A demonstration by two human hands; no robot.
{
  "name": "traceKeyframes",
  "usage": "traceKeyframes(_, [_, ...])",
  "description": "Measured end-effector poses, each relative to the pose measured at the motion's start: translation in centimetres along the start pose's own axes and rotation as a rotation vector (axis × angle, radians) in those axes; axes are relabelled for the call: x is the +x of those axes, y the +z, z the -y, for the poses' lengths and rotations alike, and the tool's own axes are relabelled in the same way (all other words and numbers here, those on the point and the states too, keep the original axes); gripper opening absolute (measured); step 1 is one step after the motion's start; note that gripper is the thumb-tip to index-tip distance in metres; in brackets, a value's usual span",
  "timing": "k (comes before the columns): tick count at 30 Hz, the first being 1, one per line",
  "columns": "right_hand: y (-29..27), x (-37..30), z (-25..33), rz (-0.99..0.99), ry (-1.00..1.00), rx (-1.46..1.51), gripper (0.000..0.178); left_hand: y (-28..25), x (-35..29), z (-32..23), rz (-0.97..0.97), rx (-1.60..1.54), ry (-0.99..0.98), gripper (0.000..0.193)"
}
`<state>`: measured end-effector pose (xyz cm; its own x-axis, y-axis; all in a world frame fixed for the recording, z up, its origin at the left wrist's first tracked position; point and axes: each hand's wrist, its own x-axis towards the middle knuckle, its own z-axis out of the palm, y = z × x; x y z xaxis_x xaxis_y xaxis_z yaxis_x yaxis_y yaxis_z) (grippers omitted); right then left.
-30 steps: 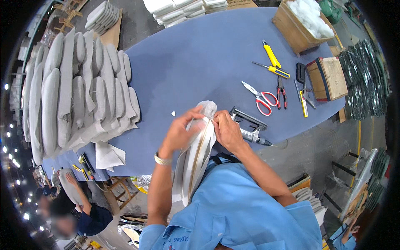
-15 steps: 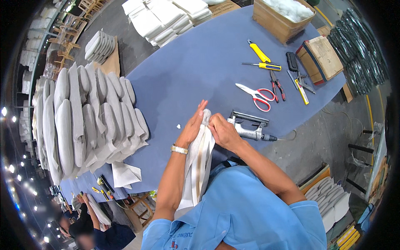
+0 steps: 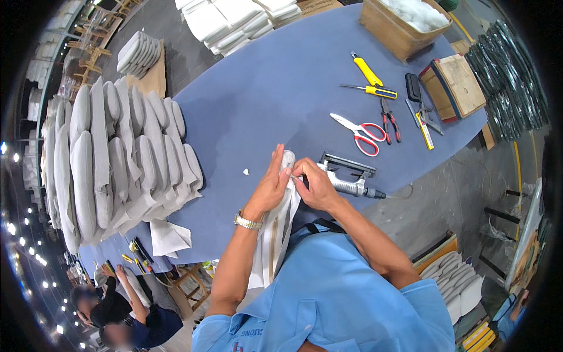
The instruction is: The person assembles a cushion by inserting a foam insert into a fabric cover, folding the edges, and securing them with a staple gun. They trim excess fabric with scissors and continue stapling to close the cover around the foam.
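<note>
Against the front of the wearer's blue shirt (image 3: 328,281) stands a long, narrow cushion (image 3: 274,237) seen edge-on, pale with a tan strip along it, its rounded grey end over the near edge of the desk (image 3: 252,100). The left hand (image 3: 271,185), with a metal watch (image 3: 247,221) on its wrist, lies flat along the cushion's left side near that end, fingers straight and together. The right hand (image 3: 315,185) is curled, thumb and forefinger pinched on the cushion's right edge; the two hands are close together. Just beyond the right hand lies a silver and black staple gun (image 3: 347,186); left of the left hand is a small white scrap (image 3: 246,172). Farther left, a loose cloth (image 3: 170,236) lies before a big pile of grey cushions (image 3: 120,158). Past the staple gun are red-handled scissors (image 3: 356,128), then pliers (image 3: 385,110), a yellow-handled screwdriver (image 3: 381,91) and a yellow knife (image 3: 368,71). To their right sits a wooden box (image 3: 454,88), and at the far end a carton (image 3: 393,35) of white stuffing (image 3: 413,13). Beyond the desk are stacked white pads (image 3: 231,23).
</note>
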<state>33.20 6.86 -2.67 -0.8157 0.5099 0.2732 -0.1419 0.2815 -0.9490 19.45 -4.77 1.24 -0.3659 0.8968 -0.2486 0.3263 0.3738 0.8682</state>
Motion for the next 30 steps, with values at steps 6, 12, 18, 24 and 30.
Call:
traceKeyframes(6, [-0.7,-0.4,0.1,0.087,0.183,0.124,0.023,0.4,-0.3,-0.8,-0.031,0.128,-0.031,0.074])
traceKeyframes(12, [-1.7,-0.2,-0.2,0.158,0.331,0.274,0.033,1.0,-0.5,-2.1,-0.080,0.292,-0.131,0.075])
traceKeyframes(18, [-5.9,-2.9,-2.0,0.045,0.335,-0.341,0.046,1.5,-0.5,-4.1,-0.095,0.377,-0.250,0.074])
traceKeyframes(24, [-5.4,-6.0,-5.2,0.325,0.440,-0.706,0.086,2.5,-0.6,-3.4,-0.121,0.421,-0.221,0.075])
traceKeyframes(30, [-8.3,-2.1,-2.1,0.379,0.601,-0.565,0.090,3.1,-1.0,-2.4,-0.211,0.452,-0.151,0.077])
